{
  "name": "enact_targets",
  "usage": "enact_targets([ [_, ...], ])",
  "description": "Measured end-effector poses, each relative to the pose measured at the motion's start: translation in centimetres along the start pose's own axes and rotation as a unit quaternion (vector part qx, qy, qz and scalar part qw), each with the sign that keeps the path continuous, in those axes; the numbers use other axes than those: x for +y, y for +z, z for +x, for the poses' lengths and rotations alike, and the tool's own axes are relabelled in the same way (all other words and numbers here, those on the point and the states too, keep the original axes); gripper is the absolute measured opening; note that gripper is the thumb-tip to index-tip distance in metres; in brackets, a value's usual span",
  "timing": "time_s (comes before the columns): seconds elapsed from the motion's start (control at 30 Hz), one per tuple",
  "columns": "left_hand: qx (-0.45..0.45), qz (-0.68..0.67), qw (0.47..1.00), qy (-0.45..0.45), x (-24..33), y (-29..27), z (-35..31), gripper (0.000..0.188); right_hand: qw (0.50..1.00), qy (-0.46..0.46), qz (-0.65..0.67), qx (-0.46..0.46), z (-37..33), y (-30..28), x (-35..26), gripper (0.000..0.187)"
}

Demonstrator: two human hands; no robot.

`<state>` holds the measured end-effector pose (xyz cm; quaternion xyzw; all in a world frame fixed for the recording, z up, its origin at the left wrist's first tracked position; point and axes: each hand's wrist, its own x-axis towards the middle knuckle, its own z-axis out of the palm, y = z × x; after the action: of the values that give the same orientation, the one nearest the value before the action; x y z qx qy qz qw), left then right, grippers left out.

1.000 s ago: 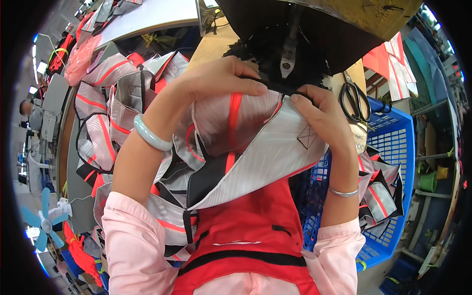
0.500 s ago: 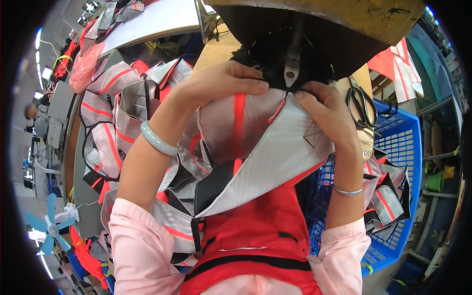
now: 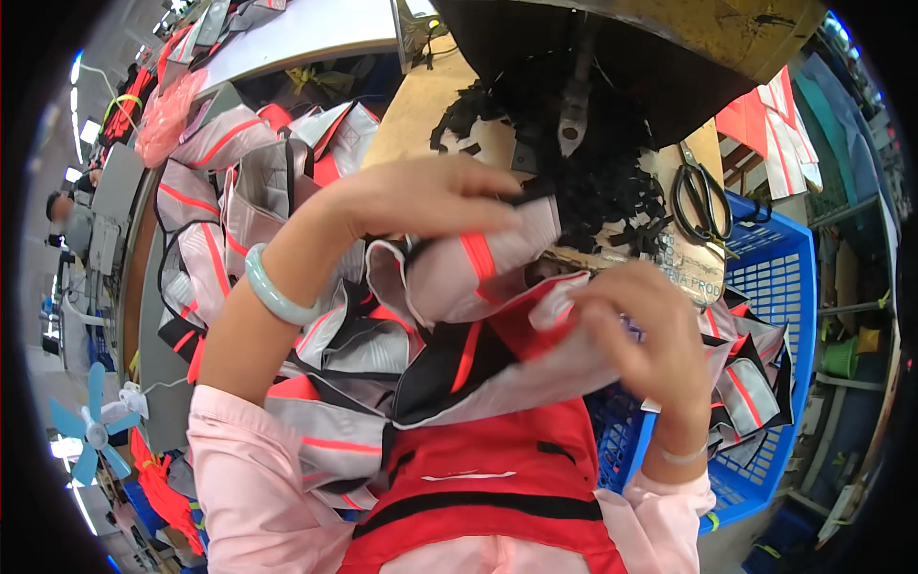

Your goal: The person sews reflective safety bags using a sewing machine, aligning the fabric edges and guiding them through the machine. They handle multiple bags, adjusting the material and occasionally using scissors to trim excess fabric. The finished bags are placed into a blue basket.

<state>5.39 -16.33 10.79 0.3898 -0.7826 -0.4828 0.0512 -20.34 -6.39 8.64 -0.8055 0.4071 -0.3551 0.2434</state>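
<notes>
A sewn grey fabric piece with an orange-red stripe and black trim lies bunched over my lap. At its raised far edge, my left hand has its thumb in front of the cloth and its fingers behind, blurred. My right hand, closed on the near right flap of the same piece, is also blurred. Beyond both hands, a flat metal tip with a hole points down over a heap of black scraps. The cloth stands apart from that tip.
Black-handled scissors lie on the wooden table, right of the scraps. A blue basket with similar pieces stands at the right. More grey pieces are heaped at the left. A large dark machine cover overhangs the table.
The fabric has come away from the metal tip toward me. My right hand has moved nearer with its flap, and my left slightly nearer. The black scraps now show.
</notes>
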Motion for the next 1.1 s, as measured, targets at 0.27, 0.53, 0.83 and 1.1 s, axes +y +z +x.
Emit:
enact_targets([
  [0.27,-0.170,-0.056,0.984,-0.005,3.2,8.7,2.8,0.051,0.926,-0.140,-0.334,-0.110,-3.6,4.9,-4.5,0.021],
  [0.53,0.174,-0.239,0.954,0.055,-0.6,14.9,-1.5,0.027,0.955,-0.055,-0.254,-0.143,-5.1,3.3,-2.1,0.007],
  [0.83,0.180,-0.057,0.955,0.228,-5.2,23.2,-4.6,0.051,0.981,0.075,0.075,-0.163,-5.7,1.8,-2.9,0.011],
  [1.1,0.049,-0.241,0.969,0.041,-4.7,16.9,-6.5,0.031,0.975,0.136,0.070,-0.164,-6.8,0.5,-0.8,0.015],
])
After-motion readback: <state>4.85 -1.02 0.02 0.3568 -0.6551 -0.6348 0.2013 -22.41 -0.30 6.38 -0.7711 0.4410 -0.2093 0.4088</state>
